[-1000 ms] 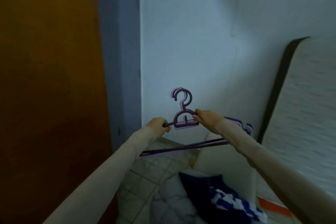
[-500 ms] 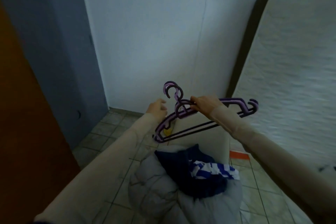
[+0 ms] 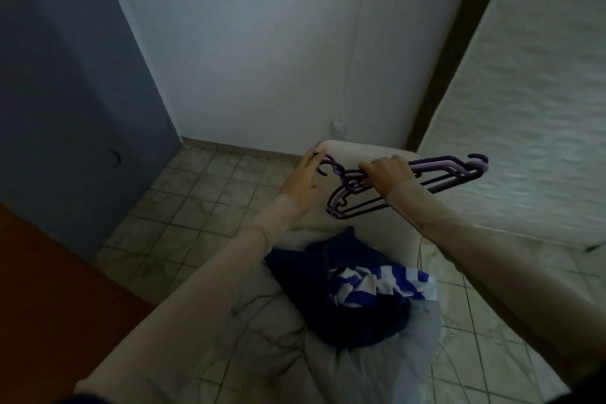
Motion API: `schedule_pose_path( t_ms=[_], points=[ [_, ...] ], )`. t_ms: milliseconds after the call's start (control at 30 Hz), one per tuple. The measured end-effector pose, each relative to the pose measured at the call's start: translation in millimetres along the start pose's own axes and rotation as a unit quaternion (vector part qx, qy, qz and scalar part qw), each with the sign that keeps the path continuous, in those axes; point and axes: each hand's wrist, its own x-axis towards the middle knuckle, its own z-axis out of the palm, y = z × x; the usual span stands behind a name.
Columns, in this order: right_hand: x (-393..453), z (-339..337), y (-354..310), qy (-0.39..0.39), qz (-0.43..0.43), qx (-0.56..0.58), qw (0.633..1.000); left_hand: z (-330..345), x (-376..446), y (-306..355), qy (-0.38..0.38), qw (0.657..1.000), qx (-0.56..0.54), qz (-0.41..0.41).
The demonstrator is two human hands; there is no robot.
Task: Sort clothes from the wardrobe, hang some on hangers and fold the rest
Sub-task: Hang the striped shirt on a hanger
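The right hand [image 3: 387, 170] gripped the purple hangers [image 3: 436, 179] mid-frame (long axis toward upper right); the left hand [image 3: 303, 179], fingers seemingly straight, touched their hooks [image 3: 328, 162].

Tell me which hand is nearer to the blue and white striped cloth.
Right. The right hand holds the purple hangers roughly above the striped cloth; the left hand touches their hooks, farther to the left.

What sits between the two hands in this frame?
In the head view, the purple hangers' hooks and neck span the gap from the left hand to the right hand.
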Motion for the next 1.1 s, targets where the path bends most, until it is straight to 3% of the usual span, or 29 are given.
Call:
schedule_pose_path(
  t_ms=[167, 400, 1100],
  points=[
    [45, 53, 2, -0.059, -0.047, 0.014, 0.997, 36, 37, -41, -0.054, 0.996, 0.035, -0.060],
    [81, 95, -14, -0.052, -0.108, 0.001, 0.993, 67, 49, -83, -0.084, 0.985, 0.067, -0.135],
    [92, 199, -66, -0.137, -0.202, 0.016, 0.970, 128, 29, -144, -0.162, 0.946, 0.084, -0.267]
  ],
)
